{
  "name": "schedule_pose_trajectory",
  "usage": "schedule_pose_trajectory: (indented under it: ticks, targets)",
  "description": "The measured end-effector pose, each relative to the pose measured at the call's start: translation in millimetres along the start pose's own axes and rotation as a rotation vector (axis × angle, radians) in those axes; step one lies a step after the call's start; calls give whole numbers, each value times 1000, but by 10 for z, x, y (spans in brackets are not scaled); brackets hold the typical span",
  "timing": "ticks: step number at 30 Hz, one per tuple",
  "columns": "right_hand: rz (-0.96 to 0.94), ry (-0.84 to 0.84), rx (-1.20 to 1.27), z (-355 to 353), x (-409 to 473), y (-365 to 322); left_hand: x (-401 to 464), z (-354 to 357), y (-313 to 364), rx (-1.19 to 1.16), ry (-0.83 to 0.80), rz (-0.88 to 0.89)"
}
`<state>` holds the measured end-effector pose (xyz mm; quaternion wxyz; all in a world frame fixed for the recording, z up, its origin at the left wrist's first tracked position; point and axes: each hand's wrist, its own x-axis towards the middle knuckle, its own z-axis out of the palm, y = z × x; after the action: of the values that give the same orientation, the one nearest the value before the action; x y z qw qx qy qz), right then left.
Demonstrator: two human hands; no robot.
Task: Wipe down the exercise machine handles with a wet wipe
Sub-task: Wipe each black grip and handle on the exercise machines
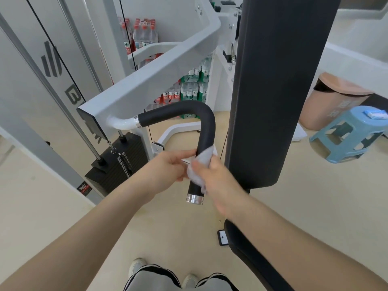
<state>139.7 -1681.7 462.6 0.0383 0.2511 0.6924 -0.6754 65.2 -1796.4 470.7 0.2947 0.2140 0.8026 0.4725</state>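
- Back pad (279, 91): a tall black upholstered column that stands just right of the work area. It is not part of this step; keep the forearm off it while wiping.
- Machine arm (147, 80): a grey-white beam that carries the handle out toward the person. It gives the fixed support that the wiping force acts against.
- Handle (206, 127): a curved black foam grip that runs from a white tube, bends, and drops to a chrome end cap (194, 199). The upper bend and horizontal run are bare of the wipe at this moment.
- Right hand (216, 181): fingers curled round the lower straight section of the handle, pressing the wipe against the foam. The hand is motion-blurred.
- Left hand (170, 169): fingers curled, touching the handle and the wipe edge from the left side; whether it pinches the wipe or only steadies the grip cannot be told.
- Wet wipe (197, 173): white, bunched, wrapped part-way round the handle above the end cap.
- Recommended technique: wrap the wipe fully round the foam, twist while sliding, cover the end cap, then work upward through the bend.
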Motion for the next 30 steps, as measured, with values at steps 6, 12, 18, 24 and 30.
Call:
schedule_pose_trajectory:
  ticks: [6,12,18,24,30]
  targets:
    - [11,1,89,-41,110,-84,31,19,-60,-18,40,50]
    - [-101,-25,-107,65,-17,150,89,-64,-107,-31,106,47]
    - [-61,183,-161,-64,484,-336,216,-236,47,116,271,225]
    - [-144,222,-470,-41,302,-287,331,-705,120,344,455,501]
    - [-314,476,-1102,22,808,-759,537,-981,196,837,315,486]
